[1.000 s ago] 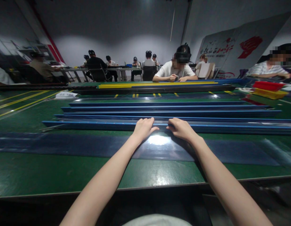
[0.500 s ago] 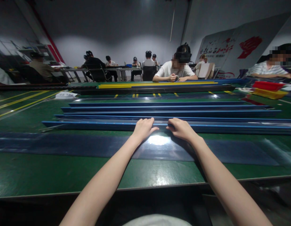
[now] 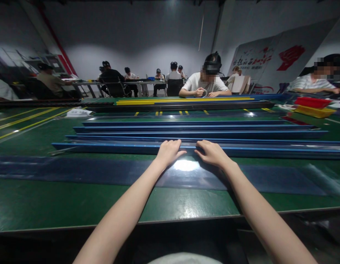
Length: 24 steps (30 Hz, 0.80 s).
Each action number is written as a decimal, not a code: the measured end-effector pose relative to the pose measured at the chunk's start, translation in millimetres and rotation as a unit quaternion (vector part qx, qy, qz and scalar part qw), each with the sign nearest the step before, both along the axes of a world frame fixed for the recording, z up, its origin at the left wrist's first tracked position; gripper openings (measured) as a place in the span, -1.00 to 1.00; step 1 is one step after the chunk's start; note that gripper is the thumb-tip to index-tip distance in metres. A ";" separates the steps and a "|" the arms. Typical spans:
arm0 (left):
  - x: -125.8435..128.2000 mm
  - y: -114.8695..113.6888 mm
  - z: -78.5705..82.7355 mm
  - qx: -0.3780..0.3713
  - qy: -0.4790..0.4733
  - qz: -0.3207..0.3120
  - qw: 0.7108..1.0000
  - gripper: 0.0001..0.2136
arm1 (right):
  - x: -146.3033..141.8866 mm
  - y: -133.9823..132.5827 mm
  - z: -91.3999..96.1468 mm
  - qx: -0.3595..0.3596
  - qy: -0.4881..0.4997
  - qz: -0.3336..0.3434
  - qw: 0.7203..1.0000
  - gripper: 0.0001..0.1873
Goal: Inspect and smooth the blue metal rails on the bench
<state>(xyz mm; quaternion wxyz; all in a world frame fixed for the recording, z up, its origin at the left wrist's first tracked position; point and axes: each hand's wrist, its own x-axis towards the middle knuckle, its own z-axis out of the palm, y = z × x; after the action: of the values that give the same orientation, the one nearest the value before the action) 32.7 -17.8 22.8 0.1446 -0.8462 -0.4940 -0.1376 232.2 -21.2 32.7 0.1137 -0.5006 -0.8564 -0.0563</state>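
Observation:
A long blue channel-shaped strip [image 3: 117, 148] lies across the green table, its near wall facing me. My left hand [image 3: 169, 152] is curled over that wall, thumb on the near side and fingertips hidden behind the edge. A short way to the right, my right hand [image 3: 210, 151] grips the same strip with bent fingers. Between the two hands a short stretch of the blue wall shows. In front of it, under my forearms, a wide clear plastic strip [image 3: 98, 171] lies flat and reflects the light.
More blue strips [image 3: 186, 134] lie parallel behind. Farther back are yellow strips [image 3: 186, 101] and a black strip [image 3: 172, 107]. Red [image 3: 313, 102] and yellow trays [image 3: 315, 111] stand at right. A co-worker [image 3: 204, 82] sits opposite, others farther off. The green table's front edge [image 3: 186, 220] is close.
The view has shifted very slightly, so everything sits a little lower. Both hands stay at the same place on the blue strip.

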 end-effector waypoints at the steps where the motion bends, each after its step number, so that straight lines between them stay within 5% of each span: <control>1: -0.4 0.0 0.7 0.004 0.004 -0.005 1.000 -0.66 | -0.1 0.3 -0.5 0.000 0.000 0.001 1.000 -0.78; 24: -8.2 4.3 1.4 0.037 -0.009 -0.020 0.999 -0.69 | -8.1 6.6 -3.2 0.059 0.029 0.065 0.996 -0.88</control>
<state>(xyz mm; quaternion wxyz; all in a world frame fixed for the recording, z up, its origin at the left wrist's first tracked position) 24.5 -13.5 24.2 0.1685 -0.8488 -0.4730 -0.1657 224.1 -14.6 29.5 0.1711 -0.4372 -0.8788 -0.0852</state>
